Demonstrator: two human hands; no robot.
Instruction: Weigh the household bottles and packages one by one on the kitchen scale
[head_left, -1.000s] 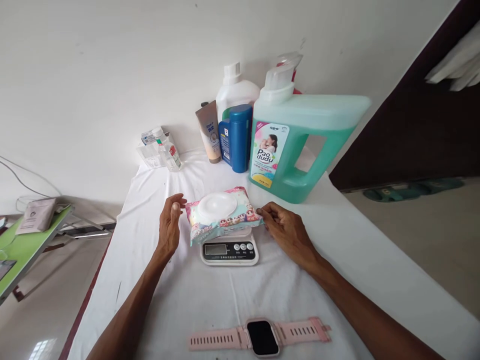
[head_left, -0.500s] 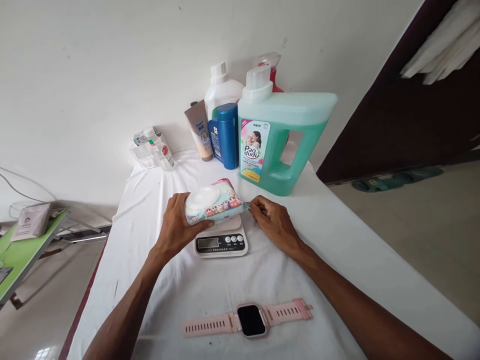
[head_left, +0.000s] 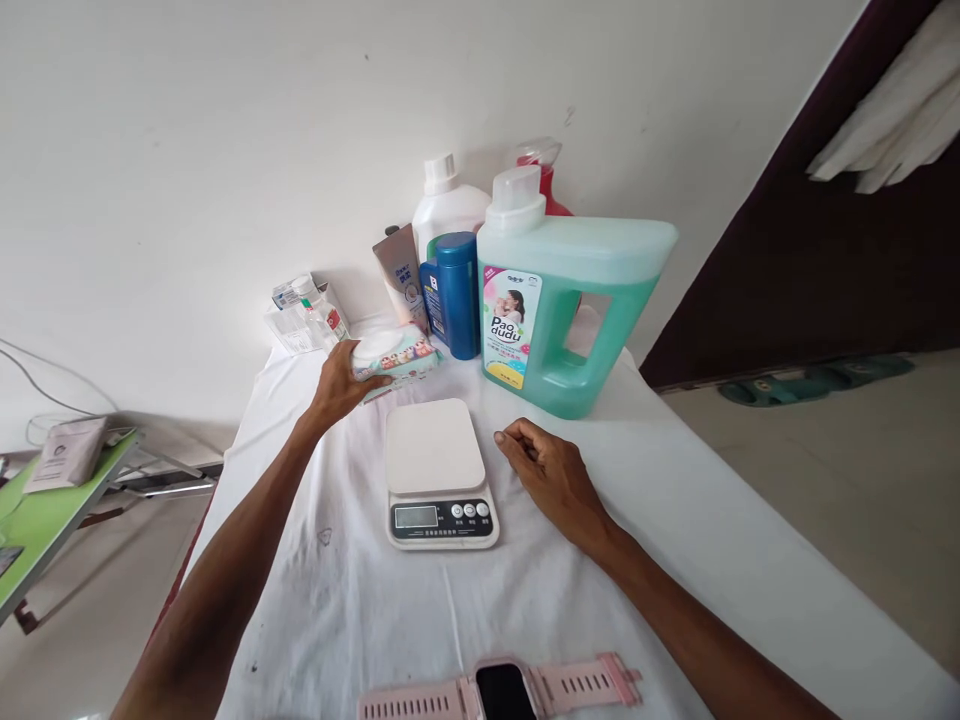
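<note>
A pack of wet wipes (head_left: 401, 358) with a white lid is gripped at its left end by my left hand (head_left: 343, 385), thumb along the front. It is at the back left of the table, before the brown tube (head_left: 401, 268). The white kitchen scale (head_left: 435, 447) stands with a bare platform in the middle. To its right my right hand (head_left: 551, 478) rests closed, fingers curled, with nothing visible in them. A pink-strapped smartwatch (head_left: 506, 690) lies flat at the near edge, partly cut off by the frame.
Behind the scale stand a large green detergent jug (head_left: 577, 335), a blue bottle (head_left: 457, 295), a white bottle (head_left: 450, 205) and a red bottle (head_left: 553, 190). A small clear bottle (head_left: 321, 315) leans by boxes at the back left. A green side table (head_left: 67, 495) is further left.
My left hand has carried the wipes pack from above the scale to the back left. My right hand has let go of the pack's corner and stays beside the scale. The view has tilted up.
</note>
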